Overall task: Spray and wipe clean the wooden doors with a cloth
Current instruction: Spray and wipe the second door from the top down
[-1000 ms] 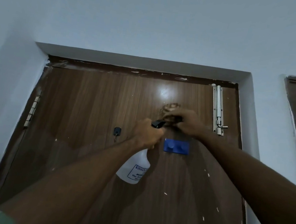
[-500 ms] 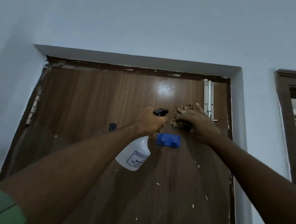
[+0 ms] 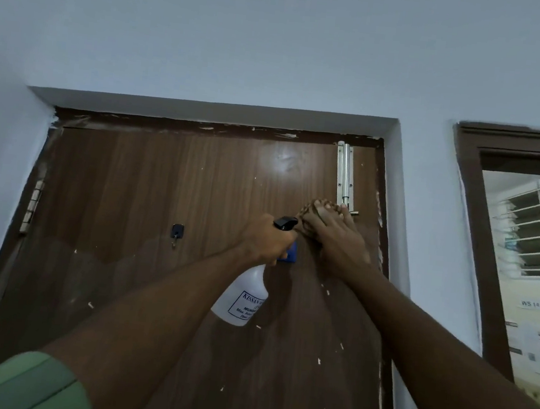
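A brown wooden door (image 3: 148,211) fills the middle of the view, flecked with pale paint spots. My left hand (image 3: 266,240) grips the neck of a white spray bottle (image 3: 241,299) with a black nozzle (image 3: 286,222), held up close to the door. My right hand (image 3: 332,234) presses a brown cloth (image 3: 308,208) flat against the door's upper right, just below the metal bolt (image 3: 345,175). Most of the cloth is hidden under my fingers.
A blue hook plate (image 3: 290,254) peeks out behind my left hand. A small dark hook (image 3: 177,231) hangs at mid-door, a hinge (image 3: 32,202) sits on the left edge. White wall surrounds the frame; a brown-framed window (image 3: 522,264) stands to the right.
My right hand has slid the cloth to the right and slightly up, from mid-door toward the bolt. The left hand with the bottle has stayed raised beside it.
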The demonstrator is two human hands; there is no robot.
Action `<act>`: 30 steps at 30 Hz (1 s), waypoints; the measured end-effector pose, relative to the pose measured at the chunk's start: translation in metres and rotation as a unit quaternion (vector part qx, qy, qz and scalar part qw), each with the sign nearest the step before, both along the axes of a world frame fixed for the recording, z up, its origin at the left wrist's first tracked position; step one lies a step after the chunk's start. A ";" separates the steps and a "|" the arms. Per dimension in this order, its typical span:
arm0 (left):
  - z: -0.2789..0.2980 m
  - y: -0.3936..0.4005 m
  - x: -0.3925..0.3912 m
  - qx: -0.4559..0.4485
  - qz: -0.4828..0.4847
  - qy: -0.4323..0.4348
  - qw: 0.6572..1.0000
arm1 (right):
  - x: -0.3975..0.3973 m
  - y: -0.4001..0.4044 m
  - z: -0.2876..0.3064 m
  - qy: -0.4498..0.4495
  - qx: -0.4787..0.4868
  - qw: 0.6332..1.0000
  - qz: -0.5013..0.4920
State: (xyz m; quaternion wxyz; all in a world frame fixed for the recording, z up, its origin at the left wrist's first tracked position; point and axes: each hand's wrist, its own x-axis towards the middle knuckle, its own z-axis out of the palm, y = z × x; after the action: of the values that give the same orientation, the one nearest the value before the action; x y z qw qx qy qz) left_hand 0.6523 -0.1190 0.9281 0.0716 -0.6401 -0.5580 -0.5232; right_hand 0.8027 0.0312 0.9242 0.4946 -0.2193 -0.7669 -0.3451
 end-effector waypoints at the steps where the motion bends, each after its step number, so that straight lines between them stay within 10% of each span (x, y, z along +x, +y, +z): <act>1: -0.001 0.003 0.003 -0.001 -0.002 -0.003 1.000 | -0.006 -0.003 0.002 0.017 -0.015 1.000 -0.003; 19: -0.009 0.004 0.031 -0.014 0.018 0.007 1.000 | 0.032 0.020 -0.099 -0.045 0.034 0.996 0.067; 30: -0.020 0.024 0.050 0.004 0.006 -0.006 1.000 | 0.045 0.022 -0.098 0.124 -0.053 0.987 0.089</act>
State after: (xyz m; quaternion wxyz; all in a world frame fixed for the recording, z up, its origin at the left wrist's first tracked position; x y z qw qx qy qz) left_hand 0.7024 -0.0955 0.9085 0.0741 -0.6328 -0.5604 -0.5292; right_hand 0.8476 0.0534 0.8262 0.6022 -0.2169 -0.7335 -0.2285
